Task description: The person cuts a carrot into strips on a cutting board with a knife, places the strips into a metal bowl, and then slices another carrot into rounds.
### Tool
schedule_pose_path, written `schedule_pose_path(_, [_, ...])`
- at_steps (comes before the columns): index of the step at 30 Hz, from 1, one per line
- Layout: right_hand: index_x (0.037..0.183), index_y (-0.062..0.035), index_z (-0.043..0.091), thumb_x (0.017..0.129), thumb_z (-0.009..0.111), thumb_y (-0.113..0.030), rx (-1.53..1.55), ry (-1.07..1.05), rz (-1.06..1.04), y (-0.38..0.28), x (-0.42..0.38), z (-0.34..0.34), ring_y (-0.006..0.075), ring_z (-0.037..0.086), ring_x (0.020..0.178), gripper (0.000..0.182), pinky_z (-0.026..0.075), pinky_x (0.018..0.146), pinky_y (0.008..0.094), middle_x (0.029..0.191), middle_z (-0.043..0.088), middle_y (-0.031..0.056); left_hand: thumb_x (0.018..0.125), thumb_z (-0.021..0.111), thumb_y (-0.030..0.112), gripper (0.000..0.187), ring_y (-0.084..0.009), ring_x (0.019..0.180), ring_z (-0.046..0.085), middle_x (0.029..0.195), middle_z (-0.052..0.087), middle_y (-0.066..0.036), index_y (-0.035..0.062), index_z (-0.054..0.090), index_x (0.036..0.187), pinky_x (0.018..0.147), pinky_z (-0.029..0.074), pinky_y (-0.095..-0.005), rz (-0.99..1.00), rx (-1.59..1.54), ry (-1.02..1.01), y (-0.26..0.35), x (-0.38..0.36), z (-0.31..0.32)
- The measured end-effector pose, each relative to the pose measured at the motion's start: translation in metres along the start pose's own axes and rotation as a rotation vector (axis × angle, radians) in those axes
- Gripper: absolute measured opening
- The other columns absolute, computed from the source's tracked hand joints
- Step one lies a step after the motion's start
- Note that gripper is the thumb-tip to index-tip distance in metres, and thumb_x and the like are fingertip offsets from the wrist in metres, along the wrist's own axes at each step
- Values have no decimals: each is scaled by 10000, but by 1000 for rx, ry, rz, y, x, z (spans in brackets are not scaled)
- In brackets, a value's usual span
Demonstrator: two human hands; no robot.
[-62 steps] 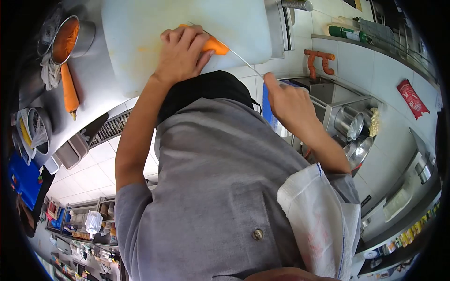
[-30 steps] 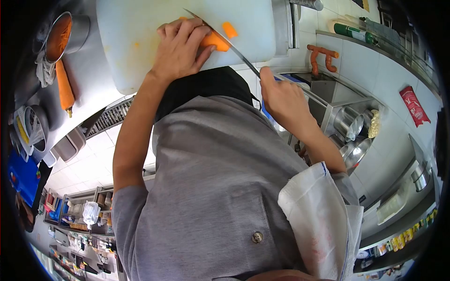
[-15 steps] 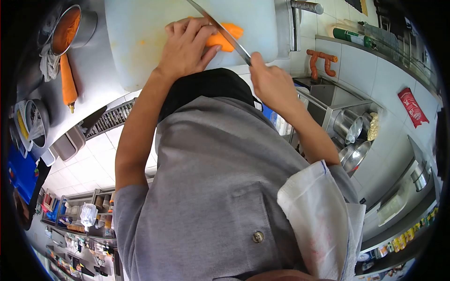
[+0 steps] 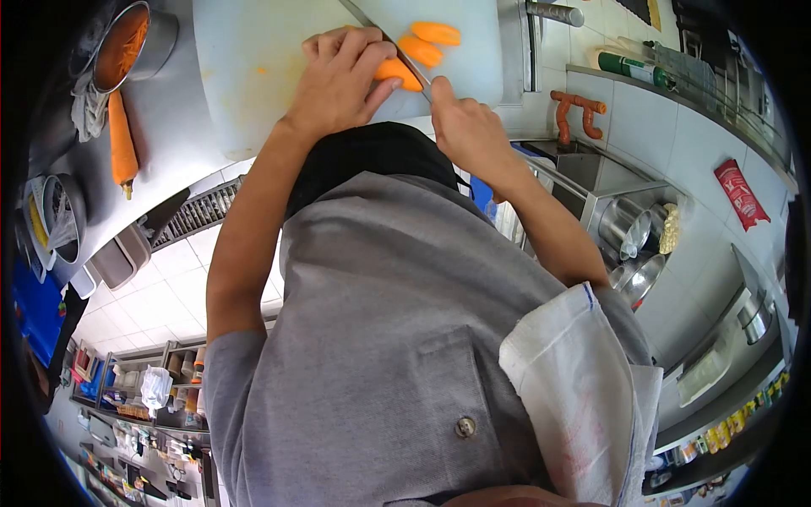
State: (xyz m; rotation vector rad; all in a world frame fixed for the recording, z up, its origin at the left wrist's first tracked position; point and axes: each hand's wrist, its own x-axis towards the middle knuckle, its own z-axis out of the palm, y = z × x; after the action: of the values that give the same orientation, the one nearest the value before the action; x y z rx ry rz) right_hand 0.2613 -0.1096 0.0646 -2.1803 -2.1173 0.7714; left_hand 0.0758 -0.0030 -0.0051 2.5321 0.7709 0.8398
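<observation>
On the white cutting board [image 4: 253, 110], my left hand [image 4: 342, 80] grips a peeled carrot [image 4: 395, 74], fingers curled over its top and thumb along its near side. My right hand [image 4: 473, 131] is closed around the handle of a knife [image 4: 391, 40]; its blade slants across the carrot's right end, close to my left fingertips. Two cut carrot slices [image 4: 435, 34] lie flat to the right of the blade. The handle is mostly hidden inside my right fist.
Left of the board, a metal pot [image 4: 152, 51] holds orange shreds, and a whole carrot [image 4: 122, 144] lies below it on the steel counter [image 4: 177, 101]. A sink [image 4: 591, 165] and metal bowls [image 4: 625, 224] are at the right. A white cloth [image 4: 566, 363] hangs over my shoulder.
The knife and my right hand have moved left and slightly toward the far side. Carrot slices now lie separated right of the blade. My left hand has barely shifted.
</observation>
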Motion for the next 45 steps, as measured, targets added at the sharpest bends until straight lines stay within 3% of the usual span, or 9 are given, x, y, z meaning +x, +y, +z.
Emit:
schedule_pose_path(4, [1034, -29, 411, 875, 546, -63, -8, -71, 60, -11, -30, -31, 480, 645, 682, 211, 504, 631, 575, 694, 639, 255, 864, 724, 309, 379, -321, 1126, 441, 1233, 534, -57, 149, 580, 1175, 920, 313, -452, 13, 10, 12, -3, 0, 1])
schedule_pose_path(6, [1079, -46, 406, 961, 532, -160, -41, -146, 128, -11, -46, -41, 507, 603, 663, 206, 458, 616, 596, 657, 612, 259, 866, 723, 303, 372, -320, 1130, 440, 1237, 531, -58, 149, 582, 1173, 922, 312, -451, 19, -2, 19, -2, 0, 1])
schedule_pose_path(13, [1045, -24, 411, 868, 558, -69, -7, -134, 134, -9, -15, -8, 482, 651, 705, 234, 504, 653, 579, 697, 640, 267, 868, 723, 304, 374, -320, 1128, 448, 1243, 537, -56, 146, 579, 1175, 929, 312, -452, 5, -4, -10, -2, 0, -1])
schedule_pose_path(15, [1041, -24, 413, 864, 558, -62, 23, -4, 15, -5, 1, 8, 482, 651, 700, 233, 503, 649, 583, 703, 642, 267, 869, 721, 305, 376, -319, 1131, 448, 1243, 538, -56, 145, 576, 1177, 929, 311, -457, 10, -1, -3, -2, -1, -1])
schedule_pose_path(28, [1088, -29, 399, 953, 526, -137, 41, -181, 146, -16, -43, -34, 523, 602, 685, 215, 450, 648, 615, 674, 612, 288, 879, 708, 275, 351, -331, 1131, 446, 1253, 529, -61, 133, 577, 1172, 927, 319, -468, 9, -27, -4, -3, 0, 0])
schedule_pose_path(30, [1062, -12, 415, 845, 577, -53, -8, -71, 109, -16, -21, -9, 482, 652, 700, 274, 505, 627, 576, 717, 643, 269, 878, 709, 273, 348, -329, 1133, 444, 1249, 529, -58, 134, 579, 1169, 928, 320, -466, -2, -27, -16, -4, -1, -1])
schedule_pose_path(34, [1102, -4, 424, 837, 590, -56, 22, -4, 5, -12, 12, 8, 474, 657, 703, 317, 513, 639, 570, 720, 644, 268, 877, 708, 266, 345, -312, 1136, 441, 1243, 527, -51, 144, 582, 1174, 938, 313, -456, 14, -20, -14, -4, -2, -1])
schedule_pose_path(43, [1069, -10, 424, 877, 562, -72, -2, -121, 111, -22, -34, -35, 473, 651, 689, 245, 506, 636, 575, 717, 637, 281, 881, 705, 247, 338, -313, 1149, 448, 1259, 528, -55, 144, 587, 1181, 955, 310, -453, 18, -42, -11, -6, -3, 1])
schedule_pose_path(45, [1044, -23, 382, 964, 526, -133, 31, -158, 128, -21, -37, -34, 504, 615, 689, 197, 457, 640, 589, 647, 602, 266, 881, 705, 248, 336, -315, 1155, 449, 1262, 529, -57, 143, 588, 1178, 956, 311, -453, 7, -40, -26, -6, -2, 0])
